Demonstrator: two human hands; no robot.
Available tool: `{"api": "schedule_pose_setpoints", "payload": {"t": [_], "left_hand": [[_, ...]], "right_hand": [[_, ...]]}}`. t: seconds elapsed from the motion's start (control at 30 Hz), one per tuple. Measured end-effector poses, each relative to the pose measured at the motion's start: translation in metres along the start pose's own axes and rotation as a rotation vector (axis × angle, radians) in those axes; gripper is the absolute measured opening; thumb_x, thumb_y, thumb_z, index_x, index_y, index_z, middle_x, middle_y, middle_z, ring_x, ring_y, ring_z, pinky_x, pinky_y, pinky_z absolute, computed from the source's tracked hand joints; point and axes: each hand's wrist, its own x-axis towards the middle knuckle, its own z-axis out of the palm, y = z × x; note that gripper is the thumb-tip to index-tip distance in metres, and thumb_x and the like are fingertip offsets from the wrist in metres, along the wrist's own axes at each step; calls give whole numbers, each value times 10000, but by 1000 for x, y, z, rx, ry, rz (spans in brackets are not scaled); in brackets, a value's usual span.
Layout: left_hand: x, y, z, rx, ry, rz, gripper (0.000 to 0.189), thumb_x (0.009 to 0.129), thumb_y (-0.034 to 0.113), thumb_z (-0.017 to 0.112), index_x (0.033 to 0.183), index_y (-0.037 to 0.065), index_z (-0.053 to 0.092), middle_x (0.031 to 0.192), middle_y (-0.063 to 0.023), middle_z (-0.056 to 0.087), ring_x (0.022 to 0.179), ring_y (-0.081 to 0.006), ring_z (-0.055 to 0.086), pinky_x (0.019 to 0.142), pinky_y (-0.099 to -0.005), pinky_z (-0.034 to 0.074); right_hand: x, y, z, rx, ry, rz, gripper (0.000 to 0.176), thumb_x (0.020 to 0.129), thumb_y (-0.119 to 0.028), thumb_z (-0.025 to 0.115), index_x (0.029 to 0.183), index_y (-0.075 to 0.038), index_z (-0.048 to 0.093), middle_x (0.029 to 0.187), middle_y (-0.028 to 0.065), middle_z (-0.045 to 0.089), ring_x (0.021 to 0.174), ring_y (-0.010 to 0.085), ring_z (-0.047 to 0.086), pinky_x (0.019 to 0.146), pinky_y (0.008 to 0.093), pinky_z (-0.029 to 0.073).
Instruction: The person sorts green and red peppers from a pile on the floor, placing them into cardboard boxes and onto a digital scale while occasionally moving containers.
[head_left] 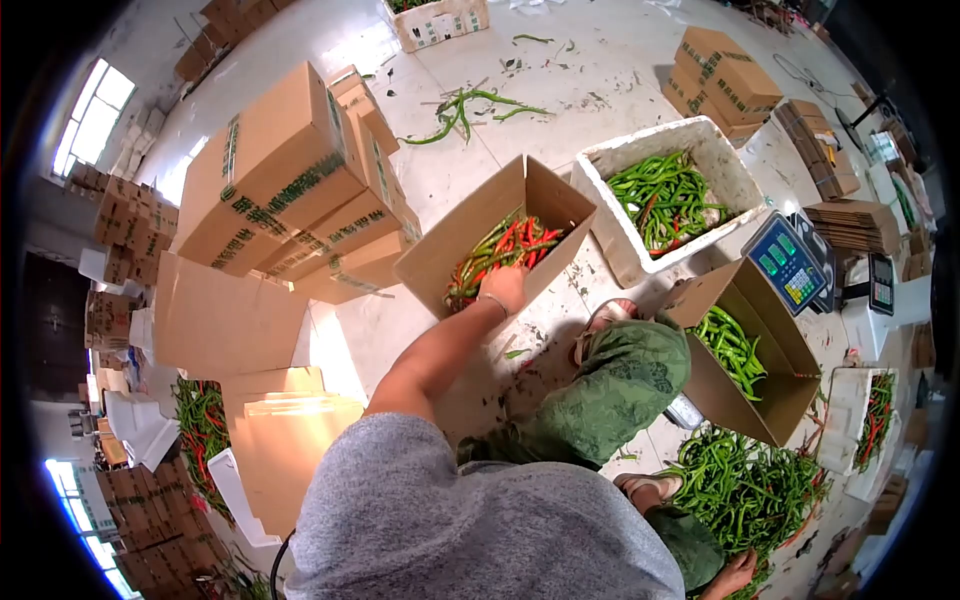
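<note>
My left hand (508,288), with a bracelet at the wrist, reaches into an open cardboard box (440,252) in front of me. It touches the heap of red and green chili peppers (500,252) inside. Its fingers are partly sunk among the peppers, so their grip is hidden. Low at the right, my right hand (735,575) is beside a large pile of long green chili peppers (745,490) on the floor. Only part of that hand shows, and I cannot make out whether it holds anything.
A white foam box (590,165) of green peppers stands beyond the cardboard box. To the right are another carton (795,370) with green peppers and a digital scale (790,262). Stacked cartons (290,160) and flat cardboard (225,315) stand left. Loose peppers (465,110) lie ahead.
</note>
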Motion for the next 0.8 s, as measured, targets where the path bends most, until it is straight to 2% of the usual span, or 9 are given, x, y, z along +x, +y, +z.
{"api": "schedule_pose_setpoints", "payload": {"t": [0.23,0.4,0.43,0.5,0.53,0.57,0.6,0.67,0.8], "left_hand": [[35,2,-11,2,53,-12,256,761,96,480,973,96,624,837,-214,628,803,-363,619,727,-447,491],[37,5,6,-90,63,-57,401,749,79,471,1139,153,526,867,-220,627,829,-383,609,752,-458,480],[31,14,-6,-137,34,-108,461,751,97,497,1209,135,468,920,-234,616,871,-385,598,779,-463,467],[26,21,-13,-229,125,-86,538,745,107,541,1266,93,409,1034,-242,582,970,-372,565,843,-452,439],[31,16,-4,-213,306,46,548,737,112,569,1261,68,417,1087,-232,561,1021,-360,540,883,-436,420],[36,14,7,-206,463,204,560,729,117,596,1257,43,426,1140,-222,540,1071,-347,515,922,-421,401],[34,24,-2,-250,450,268,548,728,109,603,1248,41,444,1165,-201,534,1098,-332,501,947,-404,387],[32,52,-15,-285,503,435,488,729,103,619,1198,33,506,1190,-159,538,1118,-302,500,973,-376,378],[8,130,-47,-555,338,582,360,771,90,598,1125,29,568,1181,-147,554,1095,-274,524,936,-333,400]], "right_hand": [[1,-1,1,-125,7,-1,349,873,-301,496,1072,-37,608,926,240,613,761,398,571,675,461,459],[-7,-27,-14,-102,102,1,343,878,-340,501,1053,-77,636,943,219,605,743,375,561,686,475,452],[-7,-17,-11,-86,64,22,362,874,-375,506,1074,-98,628,1038,213,581,768,384,563,693,488,448],[-5,40,46,-183,147,198,356,915,-219,431,1186,-7,525,1074,159,603,924,260,604,785,362,481],[-4,43,37,-110,46,198,378,923,-207,427,1236,-1,483,1207,164,540,1079,272,542,897,356,437],[-3,75,56,123,59,206,375,917,-187,448,1237,7,479,1234,166,523,1116,278,517,927,351,410],[-7,58,48,364,143,156,386,918,-218,456,1235,-2,487,1220,192,523,1134,312,494,947,381,390],[-7,23,24,372,167,223,374,896,-186,487,1221,-2,498,1215,158,538,1115,287,515,924,342,401],[-9,11,21,326,315,280,307,876,-156,509,1138,-4,558,1119,148,592,1010,271,570,870,329,430]]}}
